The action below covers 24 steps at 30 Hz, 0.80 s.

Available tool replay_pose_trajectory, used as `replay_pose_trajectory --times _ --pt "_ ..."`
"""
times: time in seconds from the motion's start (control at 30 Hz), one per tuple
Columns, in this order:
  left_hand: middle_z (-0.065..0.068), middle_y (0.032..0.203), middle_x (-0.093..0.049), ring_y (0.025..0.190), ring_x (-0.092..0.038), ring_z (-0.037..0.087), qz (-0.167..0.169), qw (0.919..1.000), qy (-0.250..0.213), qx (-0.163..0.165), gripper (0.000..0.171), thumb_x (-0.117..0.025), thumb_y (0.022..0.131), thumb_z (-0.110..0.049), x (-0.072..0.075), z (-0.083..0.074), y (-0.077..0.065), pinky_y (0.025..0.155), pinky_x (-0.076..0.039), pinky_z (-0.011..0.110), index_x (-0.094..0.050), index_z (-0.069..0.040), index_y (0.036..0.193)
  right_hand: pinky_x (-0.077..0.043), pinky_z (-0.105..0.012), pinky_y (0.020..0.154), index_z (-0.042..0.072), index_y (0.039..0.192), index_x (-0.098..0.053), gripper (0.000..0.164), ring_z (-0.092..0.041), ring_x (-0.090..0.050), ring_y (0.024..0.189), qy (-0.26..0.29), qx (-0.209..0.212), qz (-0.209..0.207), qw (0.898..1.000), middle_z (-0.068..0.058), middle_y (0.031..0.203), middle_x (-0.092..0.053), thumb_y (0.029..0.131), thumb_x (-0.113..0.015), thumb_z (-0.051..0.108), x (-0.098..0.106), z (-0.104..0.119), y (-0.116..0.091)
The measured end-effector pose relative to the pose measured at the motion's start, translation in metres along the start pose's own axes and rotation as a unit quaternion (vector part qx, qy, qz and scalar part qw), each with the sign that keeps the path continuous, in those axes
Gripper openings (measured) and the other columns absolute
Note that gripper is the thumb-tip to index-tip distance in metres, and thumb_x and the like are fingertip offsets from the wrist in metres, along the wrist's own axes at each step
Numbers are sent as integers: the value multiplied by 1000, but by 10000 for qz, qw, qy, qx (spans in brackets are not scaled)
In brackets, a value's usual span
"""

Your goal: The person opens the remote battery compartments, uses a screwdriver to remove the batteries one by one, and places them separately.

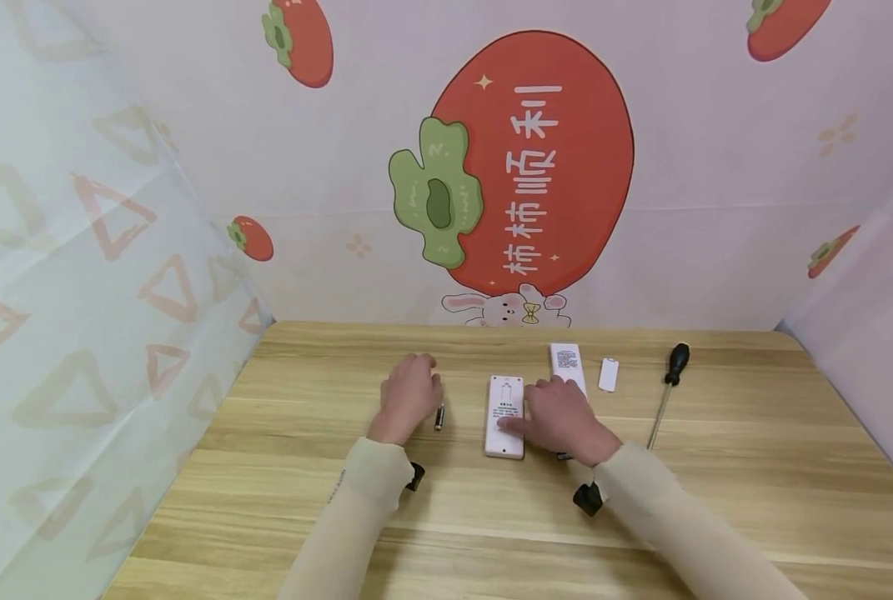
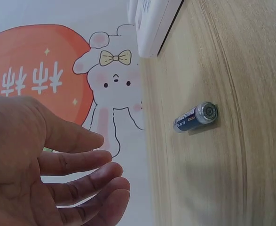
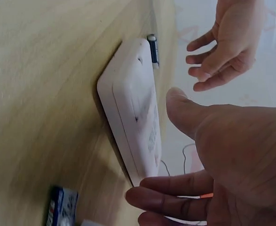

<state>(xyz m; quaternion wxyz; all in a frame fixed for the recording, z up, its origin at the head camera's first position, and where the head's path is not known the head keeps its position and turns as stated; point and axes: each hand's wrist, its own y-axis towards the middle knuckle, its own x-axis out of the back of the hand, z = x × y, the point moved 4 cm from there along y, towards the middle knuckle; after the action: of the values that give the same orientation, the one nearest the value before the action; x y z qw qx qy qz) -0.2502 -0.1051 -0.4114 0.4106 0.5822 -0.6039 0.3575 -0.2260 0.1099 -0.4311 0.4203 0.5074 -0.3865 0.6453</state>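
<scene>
A white rectangular device [image 1: 504,400] with printed text and a battery drawing lies flat on the table. My right hand [image 1: 566,421] is over its right side, with the thumb above the printed face; in the right wrist view the thumb stands apart from the device [image 3: 135,108] and the fingertips are close to its far end. My left hand [image 1: 410,396] hovers to the left with loosely bent fingers and holds nothing. Below it a dark blue and silver battery [image 2: 194,117] lies on the wood. Another battery [image 3: 62,207] lies near the right hand, mostly hidden in the head view.
Behind the right hand lies a second white piece [image 1: 566,358] with printed text, partly covered by the hand. A small white cover [image 1: 608,375] is to its right. Farther right lies a screwdriver [image 1: 677,367] with a black handle. A patterned cloth wall [image 1: 341,283] borders the table's back.
</scene>
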Motion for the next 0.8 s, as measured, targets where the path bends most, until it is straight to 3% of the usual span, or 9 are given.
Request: replay_pose_trajectory --times 0.17,0.3,0.5,0.63,0.8 --pt "14 119 -65 104 -64 35 -34 10000 -33 1 30 -59 100 -15 -1 1 0 76 -55 53 -68 -3 127 -46 -46 80 7 82 -66 61 -26 -53 78 75 -216 130 9997 -4 75 -58 84 -70 67 -5 7 5" --pt "15 119 -65 105 -63 35 -34 10000 -88 -5 30 -59 100 -14 -1 1 -1 76 -54 53 -68 -2 126 -47 -46 81 -3 101 -66 76 -25 -52 76 159 -258 177 9994 -5 77 -56 80 -72 70 -11 11 7" --pt "15 120 -65 105 -64 36 -75 9999 -130 0 29 -59 101 -14 1 0 0 77 -55 53 -68 -2 126 -48 -47 86 -8 123 -58 98 -28 -54 87 342 -296 273 9986 -13 98 -59 70 -80 71 -16 17 6" --pt "16 121 -65 107 -63 36 -63 9998 -166 -8 30 -59 101 -14 2 -1 0 79 -55 55 -68 -2 126 -50 -46 86 -10 132 -52 96 -28 -54 93 516 -163 285 9981 -19 112 -57 73 -86 59 -18 20 4" --pt "15 121 -65 108 -63 36 -81 9999 -130 60 29 -58 101 -14 3 -2 0 80 -54 56 -69 -3 126 -48 -43 85 -8 134 -51 81 -25 -52 93 652 99 295 9974 -17 114 -55 79 -86 40 -17 18 4"
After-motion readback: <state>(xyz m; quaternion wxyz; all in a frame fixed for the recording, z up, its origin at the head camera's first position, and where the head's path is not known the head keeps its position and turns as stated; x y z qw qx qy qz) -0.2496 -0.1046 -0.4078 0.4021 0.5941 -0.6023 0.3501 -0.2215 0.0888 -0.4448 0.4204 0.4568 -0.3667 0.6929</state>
